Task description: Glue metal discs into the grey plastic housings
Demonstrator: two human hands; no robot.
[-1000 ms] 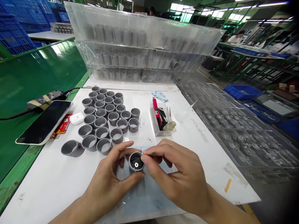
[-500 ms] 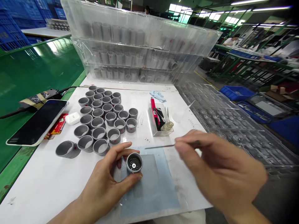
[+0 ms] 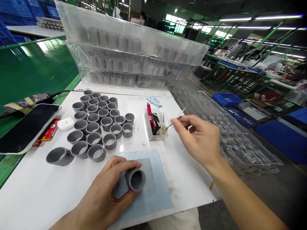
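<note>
My left hand (image 3: 112,188) is closed round a grey plastic cylinder (image 3: 136,179), thumb below and fingers above. The cylinder tilts toward me over the blue sheet (image 3: 160,185), and its inside looks dark. Pinched in my right hand (image 3: 199,137) is a thin metal rod (image 3: 169,125). The rod's tip is at the mouth of a small yellowish bottle (image 3: 162,130), in a clear box (image 3: 157,138) that also holds a red-handled cutter (image 3: 150,116). Several more grey cylinders (image 3: 109,141) stand in rows to the left.
Stacked clear bins (image 3: 134,64) of grey cylinders stand behind. Clear trays (image 3: 230,137) lie right of the table (image 3: 31,195). At left are a phone (image 3: 28,127), a white earbud case (image 3: 66,123) and a red packet (image 3: 49,132). A blue cloth (image 3: 154,101) lies at the back.
My right hand has carried the rod from above the blue sheet forward to the small bottle. My left hand has tilted the grey cylinder, hiding the fitting seen inside. The view has shifted slightly.
</note>
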